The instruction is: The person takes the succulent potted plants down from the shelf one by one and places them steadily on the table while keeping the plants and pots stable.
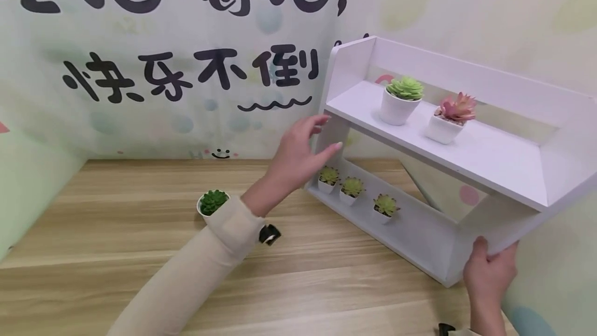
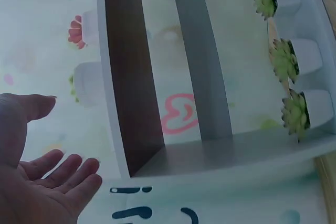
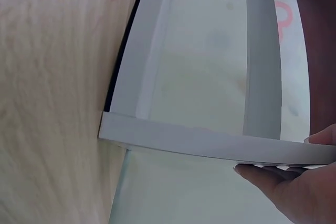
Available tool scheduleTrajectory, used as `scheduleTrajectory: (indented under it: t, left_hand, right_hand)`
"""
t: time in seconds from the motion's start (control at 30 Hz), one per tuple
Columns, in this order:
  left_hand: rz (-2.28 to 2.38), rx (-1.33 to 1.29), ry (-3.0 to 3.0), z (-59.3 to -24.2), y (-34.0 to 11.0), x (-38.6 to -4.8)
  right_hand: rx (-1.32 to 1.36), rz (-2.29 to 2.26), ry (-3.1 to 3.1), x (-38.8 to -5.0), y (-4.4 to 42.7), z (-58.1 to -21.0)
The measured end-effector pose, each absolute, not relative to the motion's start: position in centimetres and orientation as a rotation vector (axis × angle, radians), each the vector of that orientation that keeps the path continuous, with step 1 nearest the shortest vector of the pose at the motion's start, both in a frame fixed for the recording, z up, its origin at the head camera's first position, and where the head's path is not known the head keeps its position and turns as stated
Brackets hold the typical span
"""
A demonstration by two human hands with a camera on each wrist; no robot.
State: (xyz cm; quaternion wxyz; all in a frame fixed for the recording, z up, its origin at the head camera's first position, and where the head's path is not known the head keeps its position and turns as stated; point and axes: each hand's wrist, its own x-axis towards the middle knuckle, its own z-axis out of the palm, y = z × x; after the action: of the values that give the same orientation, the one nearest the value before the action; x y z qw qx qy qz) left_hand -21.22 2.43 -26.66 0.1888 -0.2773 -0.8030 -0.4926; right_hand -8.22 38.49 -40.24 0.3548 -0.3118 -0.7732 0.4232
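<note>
Gripping the white two-tier shelf [image 1: 508, 158] by its right end, the right hand [image 1: 489, 276] has its fingers squeezed around the side panel. The right wrist view is the better look here, with digits on both faces of that thin board. The left hand [image 1: 296, 157] holds nothing, fingers spread with thumb well apart. From the head it seems to overlap the shelf's left end, but the left wrist view has a gap there, so near, not touching.

Shelf's angled at the right of the worktop [image 1: 116, 253], all smooth flat boards vs. the streaky wood grain below. Up top there's a light green succulent [image 1: 399, 102] in a rounded white pot, and right of it a pink succulent [image 1: 448, 124] in a squarish one. Lower tier has three small succulents [image 1: 351, 191] toward the left. Only the head view gets the dark green plant [image 1: 214, 203] in its round white pot, left on the worktop.
</note>
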Motion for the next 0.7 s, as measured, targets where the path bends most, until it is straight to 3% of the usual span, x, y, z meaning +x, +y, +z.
scheduleTrajectory:
  t: [0.3,0.7]
  left_hand:
    - [-1.451,-0.801,-2.233,-25.1,7.1,-24.0]
    - [-1.350,-0.723,-2.429,-22.0,13.5,-24.7]
  right_hand:
    - [-0.796,1.128,-1.997,-8.3,38.3,-40.1]
    - [-0.768,1.141,-1.993,-8.2,38.6,-40.2]
